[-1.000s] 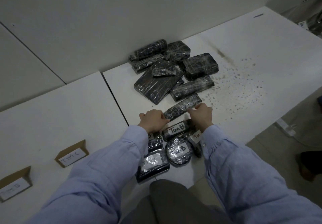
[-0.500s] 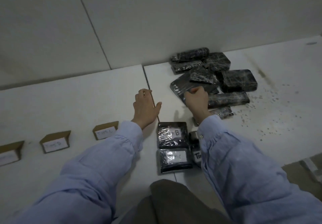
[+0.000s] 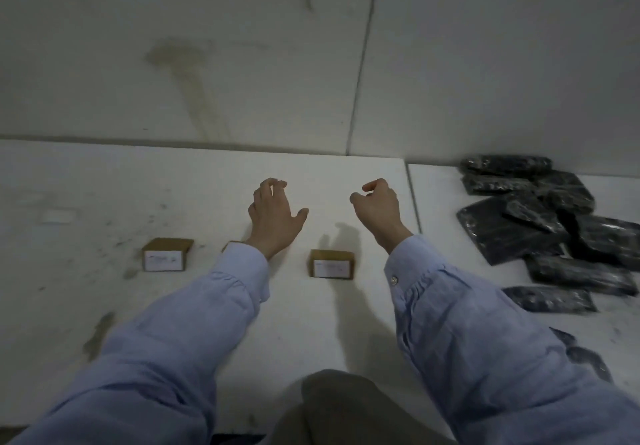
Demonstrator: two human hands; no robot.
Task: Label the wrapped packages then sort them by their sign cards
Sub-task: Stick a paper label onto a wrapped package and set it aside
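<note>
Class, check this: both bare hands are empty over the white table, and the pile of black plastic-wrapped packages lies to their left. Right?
No. The head view shows the pile of black plastic-wrapped packages to their right. The left hand and right hand are indeed empty over the white table.

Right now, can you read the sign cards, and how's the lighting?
Head view: dim, motion-blurred; writing on the sign cards is unreadable. Head view: wrapped packages smear toward the right edge. Head view: right hand throws a soft shadow on the table, nearer and to its left.
</note>
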